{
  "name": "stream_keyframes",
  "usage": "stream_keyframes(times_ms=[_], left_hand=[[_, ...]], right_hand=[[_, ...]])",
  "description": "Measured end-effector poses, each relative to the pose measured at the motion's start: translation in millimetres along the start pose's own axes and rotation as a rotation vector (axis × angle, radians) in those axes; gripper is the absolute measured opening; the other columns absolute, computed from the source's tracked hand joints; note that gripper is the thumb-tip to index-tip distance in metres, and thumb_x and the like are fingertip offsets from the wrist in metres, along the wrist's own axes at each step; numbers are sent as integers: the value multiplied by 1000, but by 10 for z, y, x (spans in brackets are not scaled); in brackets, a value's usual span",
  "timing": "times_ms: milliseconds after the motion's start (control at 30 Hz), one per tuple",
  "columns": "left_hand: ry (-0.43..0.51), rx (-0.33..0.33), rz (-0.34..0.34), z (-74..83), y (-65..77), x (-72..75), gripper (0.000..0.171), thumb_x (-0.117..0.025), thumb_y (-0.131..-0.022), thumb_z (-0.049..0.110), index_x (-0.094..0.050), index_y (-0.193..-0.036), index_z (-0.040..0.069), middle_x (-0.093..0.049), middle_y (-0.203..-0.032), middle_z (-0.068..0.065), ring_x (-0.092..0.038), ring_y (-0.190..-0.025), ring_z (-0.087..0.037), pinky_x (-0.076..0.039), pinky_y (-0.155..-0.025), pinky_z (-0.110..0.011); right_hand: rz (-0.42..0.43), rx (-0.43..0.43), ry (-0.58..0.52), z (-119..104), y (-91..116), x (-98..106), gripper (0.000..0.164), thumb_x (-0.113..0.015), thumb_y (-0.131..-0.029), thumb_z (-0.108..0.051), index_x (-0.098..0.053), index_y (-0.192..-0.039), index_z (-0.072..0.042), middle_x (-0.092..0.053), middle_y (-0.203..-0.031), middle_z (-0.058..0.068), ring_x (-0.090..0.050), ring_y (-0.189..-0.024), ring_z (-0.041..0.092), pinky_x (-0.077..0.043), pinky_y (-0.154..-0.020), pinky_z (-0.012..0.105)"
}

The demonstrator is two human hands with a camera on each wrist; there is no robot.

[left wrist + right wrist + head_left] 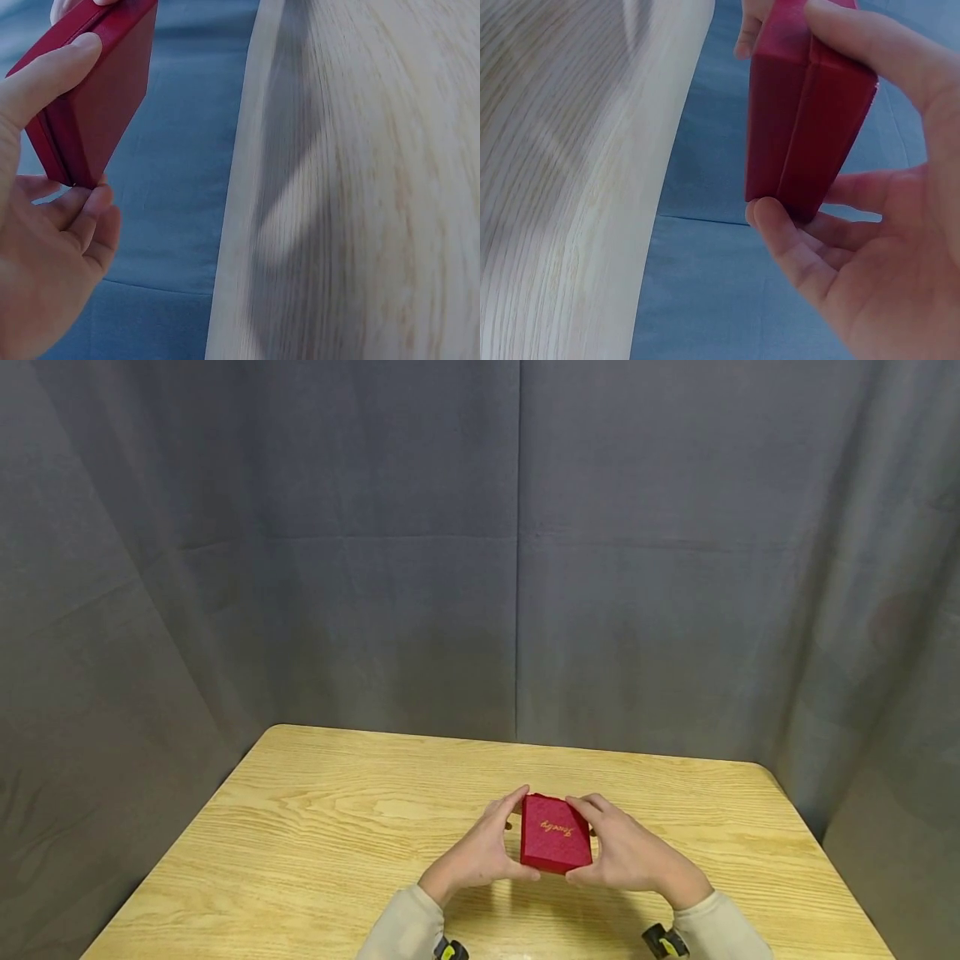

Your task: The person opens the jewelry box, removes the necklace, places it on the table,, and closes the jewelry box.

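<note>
A red jewelry box (556, 833) with gold "Jewelry" lettering on its lid is held up above the table between both hands. The lettering reads upside down in the head view. My left hand (486, 845) grips the box's left side, thumb on the near edge and fingers toward the far edge. On the opposite side my right hand (632, 850) holds it the same way. In the left wrist view the box (112, 90) shows a seam along its side, and the lid looks closed. The right wrist view shows the same seam on the box (802, 112).
A light wood-grain table (315, 827) with rounded far corners lies under the hands. Grey-blue curtains (390, 552) hang behind it and on both sides. Dark straps with yellow-green marks (666, 942) circle both wrists near the sleeves.
</note>
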State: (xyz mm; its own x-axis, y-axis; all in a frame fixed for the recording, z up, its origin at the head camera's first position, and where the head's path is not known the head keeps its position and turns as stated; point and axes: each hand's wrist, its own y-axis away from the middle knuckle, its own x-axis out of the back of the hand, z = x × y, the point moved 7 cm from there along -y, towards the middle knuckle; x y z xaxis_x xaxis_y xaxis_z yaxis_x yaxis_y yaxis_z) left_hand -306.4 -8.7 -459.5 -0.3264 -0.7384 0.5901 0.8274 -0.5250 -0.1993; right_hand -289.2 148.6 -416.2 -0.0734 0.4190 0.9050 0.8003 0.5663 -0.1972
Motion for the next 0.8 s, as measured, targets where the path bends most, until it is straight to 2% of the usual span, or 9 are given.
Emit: stream_keyframes(times_ms=[300,567,800], left_hand=[[16,-12,11,13,-12,9,109,-87,-67,18,-17,-150,3,-44,-131,0,-41,-118,-15,-40,-98,-34],[6,-12,-1,-4,-8,-3,104,-87,-68,22,-23,-149,10,-44,-130,2,-44,-114,-15,-41,-95,-37],[15,-11,-6,-12,-17,-15,103,-87,-68,21,-23,-149,8,-46,-127,4,-44,-113,-15,-41,-96,-41]], right_hand=[[43,1,9,-12,10,42,88,-85,-64,-36,-47,-132,3,-52,-115,1,-54,-93,10,-51,-77,31],[34,1,-10,3,20,36,87,-84,-65,-39,-47,-132,2,-50,-114,-1,-53,-91,8,-51,-76,29],[31,5,-41,10,29,41,88,-84,-66,-41,-46,-133,2,-50,-116,1,-53,-92,9,-52,-76,31]])
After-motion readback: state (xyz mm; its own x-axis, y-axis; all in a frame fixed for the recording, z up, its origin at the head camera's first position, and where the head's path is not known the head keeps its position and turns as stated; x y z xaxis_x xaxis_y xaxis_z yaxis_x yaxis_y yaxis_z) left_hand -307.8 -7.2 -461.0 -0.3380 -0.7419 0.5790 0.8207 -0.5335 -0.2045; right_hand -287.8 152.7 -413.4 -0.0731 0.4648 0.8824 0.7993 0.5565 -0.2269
